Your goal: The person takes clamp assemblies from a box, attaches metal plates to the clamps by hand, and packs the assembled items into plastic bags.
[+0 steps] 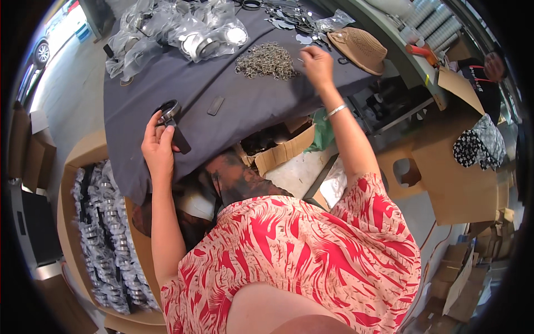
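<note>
My left hand (158,149) is closed around a metal ring with a black handle (179,136), held just above the cloth-covered table (194,119) at its left front. The round ring end points up and away from me. Farther right, my right hand (318,65) pinches a small metal piece (301,59) that shows as a thin bright sliver; its exact kind is too small to tell. Beside those fingertips lies a heap of small metal fittings (266,61). A flat dark rectangular piece (216,106) rests between the heap and my left hand.
Plastic-bagged metal rings (206,42) crowd the table's far left. Flat metal pieces (286,19) lie at the back, near a woven brown hat (359,49). A carton (67,222) of wrapped metal parts stands left of me. An open cardboard box (450,172) is at the right.
</note>
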Tool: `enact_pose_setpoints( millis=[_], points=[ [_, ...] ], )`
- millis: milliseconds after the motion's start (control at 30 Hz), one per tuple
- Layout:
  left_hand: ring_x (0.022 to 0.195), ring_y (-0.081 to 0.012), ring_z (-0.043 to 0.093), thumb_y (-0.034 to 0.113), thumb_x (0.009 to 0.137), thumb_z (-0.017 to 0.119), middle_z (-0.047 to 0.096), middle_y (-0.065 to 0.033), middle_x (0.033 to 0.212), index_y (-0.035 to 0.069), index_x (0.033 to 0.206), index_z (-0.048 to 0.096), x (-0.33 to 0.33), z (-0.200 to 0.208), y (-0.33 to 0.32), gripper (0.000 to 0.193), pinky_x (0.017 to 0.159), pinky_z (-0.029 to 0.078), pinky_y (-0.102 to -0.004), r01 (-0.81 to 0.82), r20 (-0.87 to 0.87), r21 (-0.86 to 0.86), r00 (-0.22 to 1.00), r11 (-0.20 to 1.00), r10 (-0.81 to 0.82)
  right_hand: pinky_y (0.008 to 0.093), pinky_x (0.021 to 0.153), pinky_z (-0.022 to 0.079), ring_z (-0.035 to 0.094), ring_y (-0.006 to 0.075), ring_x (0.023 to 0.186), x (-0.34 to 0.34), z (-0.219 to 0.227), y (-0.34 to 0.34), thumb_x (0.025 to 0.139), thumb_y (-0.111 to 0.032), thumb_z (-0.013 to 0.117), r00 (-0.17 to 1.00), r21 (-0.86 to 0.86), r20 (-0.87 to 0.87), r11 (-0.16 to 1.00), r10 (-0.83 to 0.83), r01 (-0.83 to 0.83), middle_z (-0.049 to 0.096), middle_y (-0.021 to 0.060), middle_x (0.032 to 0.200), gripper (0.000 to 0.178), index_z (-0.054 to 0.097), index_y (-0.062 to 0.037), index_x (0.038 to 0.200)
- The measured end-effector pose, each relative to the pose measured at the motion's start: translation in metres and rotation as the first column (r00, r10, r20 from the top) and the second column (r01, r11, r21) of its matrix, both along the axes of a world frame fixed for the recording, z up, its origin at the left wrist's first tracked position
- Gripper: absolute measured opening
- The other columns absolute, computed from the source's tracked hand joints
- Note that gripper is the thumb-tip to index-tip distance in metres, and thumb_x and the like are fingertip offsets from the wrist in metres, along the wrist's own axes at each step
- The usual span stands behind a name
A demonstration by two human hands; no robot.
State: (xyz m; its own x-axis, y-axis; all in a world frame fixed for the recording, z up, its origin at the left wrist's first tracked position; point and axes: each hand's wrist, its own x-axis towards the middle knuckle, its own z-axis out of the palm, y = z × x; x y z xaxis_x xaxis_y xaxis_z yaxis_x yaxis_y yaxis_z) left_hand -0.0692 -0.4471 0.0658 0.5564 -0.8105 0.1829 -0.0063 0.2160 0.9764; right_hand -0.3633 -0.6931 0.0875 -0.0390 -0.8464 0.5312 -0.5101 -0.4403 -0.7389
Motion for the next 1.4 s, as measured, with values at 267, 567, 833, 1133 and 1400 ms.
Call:
enact_pose_setpoints(
  millis=[267,567,833,1133,1400],
  points=[
    [0.056,-0.0015,0.041,0.005,0.084,0.053,0.051,0.0018,0.072,0.0,0.119,0.048,0.002,-0.002,0.005,0.037,0.045,0.036,-0.0161,-0.006,0.089,-0.011,0.996,1.0,0.007,0.0413,0.073,0.047,0.06,0.0341,0.085,-0.052,-0.016,-0.048,0.075,-0.028,0.061,0.707,0.088,-0.657,0.906,-0.261,0.415,0.063,0.0188,0.087,0.026,0.067,-0.0047,0.084],
    [0.06,-0.0025,0.044,0.004,0.083,0.054,0.052,-0.0005,0.076,0.0,0.125,0.042,0.002,-0.006,0.007,0.043,0.045,0.037,-0.016,-0.001,0.065,-0.026,0.998,1.0,0.003,0.0318,0.058,0.049,0.063,0.0207,0.056,-0.062,-0.01,-0.056,0.071,-0.02,0.068,0.847,0.112,-0.451,0.923,-0.282,0.367,0.063,0.0121,0.061,0.023,0.065,0.0014,0.077],
    [0.062,-0.0066,0.051,0.009,0.079,0.06,0.059,-0.0054,0.081,0.002,0.124,0.044,0.003,-0.005,0.003,0.048,0.047,0.043,-0.0195,-0.064,0.147,0.039,0.987,0.997,0.058,0.0374,0.062,0.046,0.058,0.0308,0.069,0.007,0.019,0.015,0.075,-0.01,0.06,0.95,-0.459,-0.247,0.887,-0.188,0.056,0.059,0.0123,0.072,0.004,0.061,-0.0058,0.075],
    [0.06,-0.0056,0.052,0.006,0.078,0.061,0.059,-0.0068,0.08,0.0,0.134,0.027,0.005,-0.007,0.005,0.065,0.044,0.042,-0.0188,-0.006,0.027,-0.064,1.0,0.998,0.008,0.0255,0.059,0.047,0.06,0.0175,0.064,0.19,0.019,0.127,0.077,-0.004,0.062,0.76,-0.391,-0.24,0.657,0.604,-0.645,0.062,0.0088,0.076,0.009,0.06,-0.0038,0.086],
    [0.057,-0.0043,0.047,0.005,0.079,0.061,0.054,-0.0033,0.075,0.002,0.135,0.027,0.006,-0.007,0.006,0.066,0.045,0.04,-0.0178,0.02,0.071,-0.03,0.997,0.999,-0.018,0.0364,0.056,0.047,0.058,0.0293,0.067,0.216,0.002,0.135,0.073,-0.003,0.059,0.614,-0.297,-0.379,0.537,0.692,-0.789,0.058,0.0097,0.074,0.009,0.054,-0.0051,0.08]
  ],
)
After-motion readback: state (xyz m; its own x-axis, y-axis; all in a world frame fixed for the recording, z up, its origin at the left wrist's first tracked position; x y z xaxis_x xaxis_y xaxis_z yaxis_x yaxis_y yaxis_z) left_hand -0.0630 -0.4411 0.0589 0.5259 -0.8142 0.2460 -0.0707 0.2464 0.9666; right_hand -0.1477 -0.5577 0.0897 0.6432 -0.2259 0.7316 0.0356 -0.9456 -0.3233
